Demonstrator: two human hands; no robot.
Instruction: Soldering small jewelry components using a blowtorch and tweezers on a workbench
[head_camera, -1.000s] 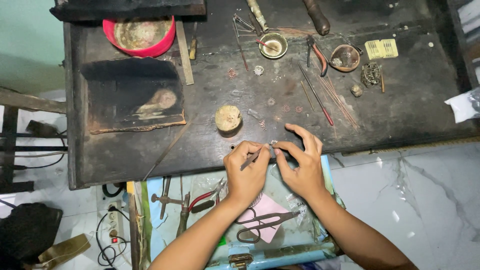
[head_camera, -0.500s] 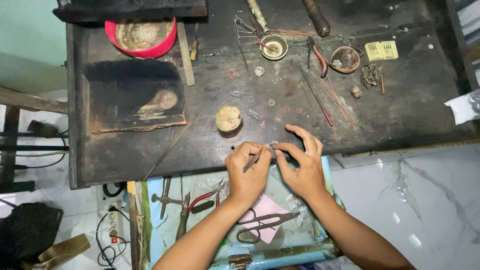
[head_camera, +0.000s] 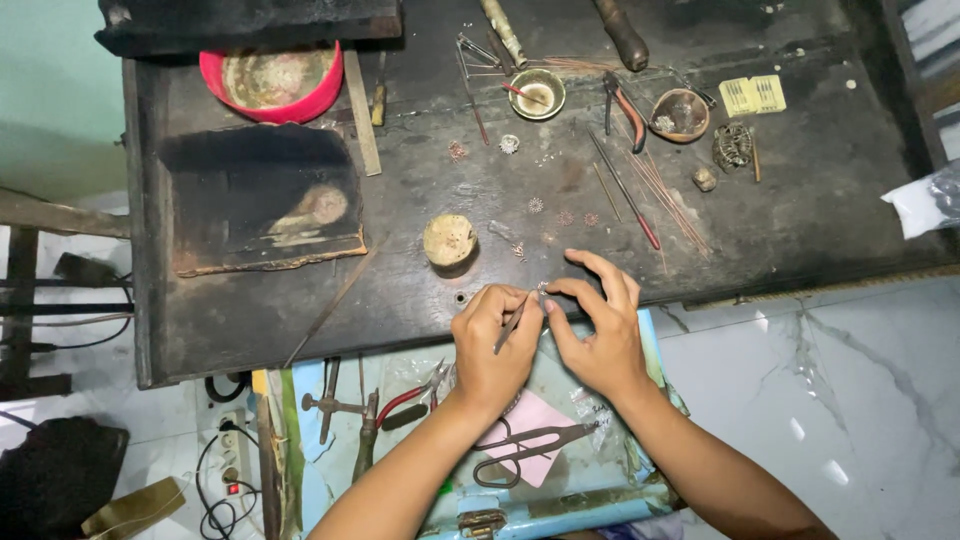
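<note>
Near the bench edge, left hand (head_camera: 492, 345) grips tweezers (head_camera: 512, 323), right hand (head_camera: 595, 330) pinches a tiny ornament (head_camera: 543, 288).

Two small yellow cards (head_camera: 753, 95) and a clear plastic bag (head_camera: 925, 203) lie on the bench's right side.

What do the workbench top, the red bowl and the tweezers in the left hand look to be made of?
Workbench top: seemingly wood, dark, scorched and matte, with a worn, chipped edge.
Red bowl: probably plastic, going by its even bright colour; its inside is crusted with residue.
Tweezers in the left hand: likely metal, thin and grey with a dull sheen.
</note>
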